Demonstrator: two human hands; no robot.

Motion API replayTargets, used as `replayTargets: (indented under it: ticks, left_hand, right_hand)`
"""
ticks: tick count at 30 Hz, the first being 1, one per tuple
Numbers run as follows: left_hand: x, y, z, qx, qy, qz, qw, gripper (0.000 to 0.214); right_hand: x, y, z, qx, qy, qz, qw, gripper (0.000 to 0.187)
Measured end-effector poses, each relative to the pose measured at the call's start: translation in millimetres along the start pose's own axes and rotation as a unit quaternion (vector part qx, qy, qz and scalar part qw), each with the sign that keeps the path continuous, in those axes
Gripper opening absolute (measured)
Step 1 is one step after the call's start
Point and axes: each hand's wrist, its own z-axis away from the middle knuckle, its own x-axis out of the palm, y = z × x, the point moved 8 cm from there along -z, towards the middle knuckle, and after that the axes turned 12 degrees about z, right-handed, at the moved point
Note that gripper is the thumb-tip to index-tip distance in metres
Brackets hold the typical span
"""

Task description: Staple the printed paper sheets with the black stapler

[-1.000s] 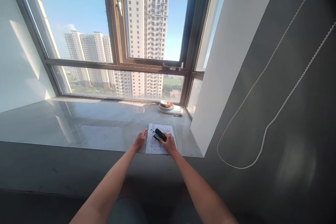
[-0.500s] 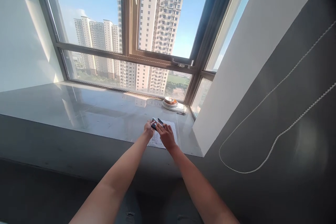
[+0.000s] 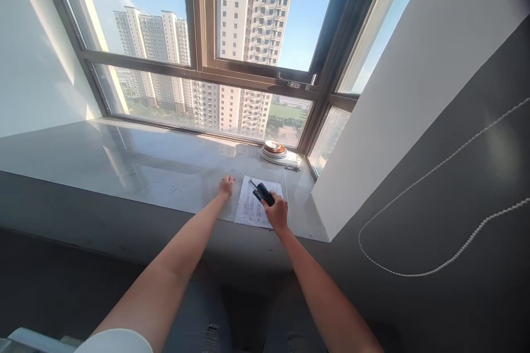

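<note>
A printed sheet of paper [image 3: 250, 210] lies on the glossy grey window ledge [image 3: 136, 171] near its front edge. My right hand [image 3: 276, 213] rests on the sheet's right side, closed around a black stapler [image 3: 262, 193] that points toward the sheet's top left corner. My left hand [image 3: 226, 185] sits on the ledge just left of the paper, fingers curled into a loose fist with nothing showing in them.
A stack of round plates or lids with an orange top [image 3: 278, 152] stands at the back right by the window frame, a small dark object beside it. A white wall column [image 3: 397, 94] bounds the ledge on the right. A bead chain [image 3: 430, 271] hangs on the grey wall.
Both hands were together at the stapler on the sheet's top. My left hand has since drawn away to the left, off the paper, and my right hand alone keeps the stapler.
</note>
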Motion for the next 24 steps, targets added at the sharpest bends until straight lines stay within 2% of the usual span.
replayTargets:
  ticks: [2, 4, 7, 12, 16, 24]
  left_hand:
    - [-7.7, 8.9, -15.8, 0.036, -0.007, -0.075, 0.996, 0.009]
    - [-5.0, 18.4, -31.2, 0.082, -0.026, -0.196, 0.977, 0.003]
    - [9.5, 20.5, -50.5, 0.118, -0.046, -0.337, 0.933, 0.016]
    - [26.1, 0.8, -67.3, 0.111, -0.052, -0.378, 0.918, 0.031]
    - [28.7, -9.2, -70.0, 0.114, -0.067, -0.422, 0.897, 0.034]
    - [33.9, -5.1, -59.1, 0.163, -0.106, -0.438, 0.878, 0.022]
  right_hand:
    - [10.5, 5.6, 1.0, 0.007, -0.035, -0.016, 0.999, 0.037]
    - [16.4, 8.0, 2.8, 0.009, -0.053, -0.023, 0.998, 0.036]
    - [18.3, 7.1, 4.9, 0.007, -0.061, -0.022, 0.998, 0.036]
    - [17.6, 3.6, 5.9, -0.004, -0.063, -0.023, 0.998, 0.035]
    - [17.5, 3.3, 5.8, -0.005, -0.066, -0.033, 0.997, 0.034]
    - [16.0, 3.5, 6.6, -0.002, -0.072, -0.042, 0.997, 0.032]
